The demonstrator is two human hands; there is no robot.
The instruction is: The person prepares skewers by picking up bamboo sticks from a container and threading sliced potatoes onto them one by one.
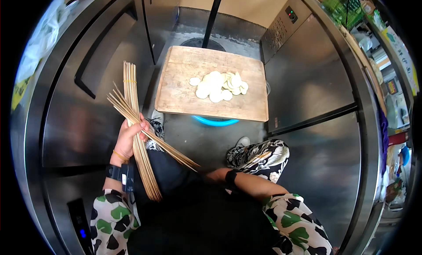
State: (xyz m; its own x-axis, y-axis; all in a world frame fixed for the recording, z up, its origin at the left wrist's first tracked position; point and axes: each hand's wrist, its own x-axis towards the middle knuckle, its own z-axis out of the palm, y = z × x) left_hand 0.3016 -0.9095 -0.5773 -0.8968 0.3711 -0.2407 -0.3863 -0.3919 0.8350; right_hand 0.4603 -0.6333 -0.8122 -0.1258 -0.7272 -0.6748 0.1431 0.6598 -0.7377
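Note:
My left hand (130, 136) is closed around two bundles of thin wooden skewers (143, 162). The longer-looking bundle runs nearly upright and has a yellowish band near its upper end. A looser bundle (165, 145) crosses it, its lower end pointing towards my right hand. My right hand (214, 174) lies low at my lap against the black apron (204, 218); its fingers are hidden, so what it holds is unclear. Beyond my hands, a wooden board (184, 101) bears a heap of pale round slices (216, 85), with one slice (194, 81) apart at the left.
A blue plastic rim (216, 121) shows beneath the board's near edge. Stainless steel cabinets (82, 123) flank me on the left and right (306, 80). A black pole (212, 21) rises behind the board. Cluttered shelves (395, 103) stand at far right.

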